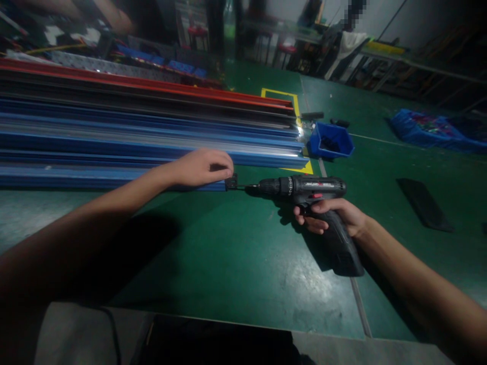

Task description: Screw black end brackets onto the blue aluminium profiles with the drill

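My right hand (342, 215) is wrapped round the handle of a black cordless drill (315, 186), which lies level and points left. Its long thin bit reaches a small black end piece (231, 182) on the tip of the nearest blue profile (175, 185). From above, my left hand (205, 170) grips that profile close to its end, thumb and fingers curled near the black piece. Some of the left fingers are hidden behind the hand. Whether the bit sits in a screw is too small to tell.
More long profiles, blue (152, 137), black and orange-red (152, 81), lie side by side behind. A blue bin (331, 142) with dark parts stands at their right ends. A flat black piece (424, 203) and blue trays (426, 129) lie right on the green table (228, 263). Another person's arm (114, 15) shows far left.
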`<state>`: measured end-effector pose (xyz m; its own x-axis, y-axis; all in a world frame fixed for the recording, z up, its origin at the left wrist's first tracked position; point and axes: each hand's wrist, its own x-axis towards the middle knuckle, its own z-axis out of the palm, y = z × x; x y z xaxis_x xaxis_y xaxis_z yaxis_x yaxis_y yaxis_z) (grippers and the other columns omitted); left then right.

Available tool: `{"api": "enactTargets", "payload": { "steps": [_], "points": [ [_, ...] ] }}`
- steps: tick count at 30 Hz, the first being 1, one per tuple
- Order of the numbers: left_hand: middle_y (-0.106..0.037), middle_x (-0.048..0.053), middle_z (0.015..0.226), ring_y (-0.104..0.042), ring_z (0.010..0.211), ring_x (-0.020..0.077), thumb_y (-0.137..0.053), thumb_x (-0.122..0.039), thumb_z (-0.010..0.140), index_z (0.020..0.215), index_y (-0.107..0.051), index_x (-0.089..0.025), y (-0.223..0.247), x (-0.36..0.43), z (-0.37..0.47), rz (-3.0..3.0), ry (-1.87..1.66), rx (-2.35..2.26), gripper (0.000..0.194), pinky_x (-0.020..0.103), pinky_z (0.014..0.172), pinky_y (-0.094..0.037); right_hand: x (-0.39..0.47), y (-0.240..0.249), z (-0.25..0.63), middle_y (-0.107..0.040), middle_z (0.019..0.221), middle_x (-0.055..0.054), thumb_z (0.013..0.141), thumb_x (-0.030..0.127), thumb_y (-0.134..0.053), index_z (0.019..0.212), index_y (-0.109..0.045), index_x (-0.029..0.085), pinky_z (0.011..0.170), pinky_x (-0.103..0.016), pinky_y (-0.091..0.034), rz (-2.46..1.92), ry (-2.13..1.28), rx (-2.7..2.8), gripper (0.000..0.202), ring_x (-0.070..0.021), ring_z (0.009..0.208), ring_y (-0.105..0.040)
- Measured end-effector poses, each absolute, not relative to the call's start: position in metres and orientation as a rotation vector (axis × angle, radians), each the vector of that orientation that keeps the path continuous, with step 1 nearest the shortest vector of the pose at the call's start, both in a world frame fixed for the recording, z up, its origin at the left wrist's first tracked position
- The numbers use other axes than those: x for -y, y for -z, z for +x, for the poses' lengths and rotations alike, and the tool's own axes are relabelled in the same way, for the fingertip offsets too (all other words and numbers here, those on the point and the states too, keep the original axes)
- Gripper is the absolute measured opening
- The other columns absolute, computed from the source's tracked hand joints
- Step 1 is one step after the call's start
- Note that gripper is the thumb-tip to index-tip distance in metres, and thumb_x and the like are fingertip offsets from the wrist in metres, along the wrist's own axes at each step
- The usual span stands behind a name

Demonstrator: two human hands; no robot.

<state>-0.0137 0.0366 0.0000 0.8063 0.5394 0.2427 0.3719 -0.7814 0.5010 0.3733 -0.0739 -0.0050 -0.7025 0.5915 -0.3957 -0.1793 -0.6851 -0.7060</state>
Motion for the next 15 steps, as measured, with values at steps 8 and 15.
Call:
{"api": "enactTargets", "payload": {
  "steps": [8, 15],
  "points": [
    [-0.077, 0.006, 0.103, -0.07, 0.097, 0.0194, -0.056, -0.041, 0.101, 0.094, -0.076, -0.02, 0.0022, -0.0376, -0.0153, 2.545, -0.53, -0.69, 0.03, 0.031, 0.093, -0.05, 0.074, 0.0049, 0.3721, -0.073, 0.088, -0.011, 0.087, 0.017, -0.069, 0.1, -0.075, 0.002, 0.058, -0.02, -0.055, -0.843, -2.371, 0.947, 0.021, -0.0058, 0.054, -0.051],
    [-0.077, 0.006, 0.102, -0.07, 0.096, 0.0193, -0.055, -0.042, 0.101, 0.092, -0.075, -0.02, 0.0022, -0.0381, -0.0146, 2.561, -0.523, -0.692, 0.031, 0.03, 0.092, -0.05, 0.0733, 0.004, 0.3709, -0.069, 0.084, -0.008, 0.087, 0.018, -0.068, 0.098, -0.075, 0.005, 0.056, -0.02, -0.054, -0.849, -2.373, 0.97, 0.019, -0.0058, 0.052, -0.048]
  ]
}}
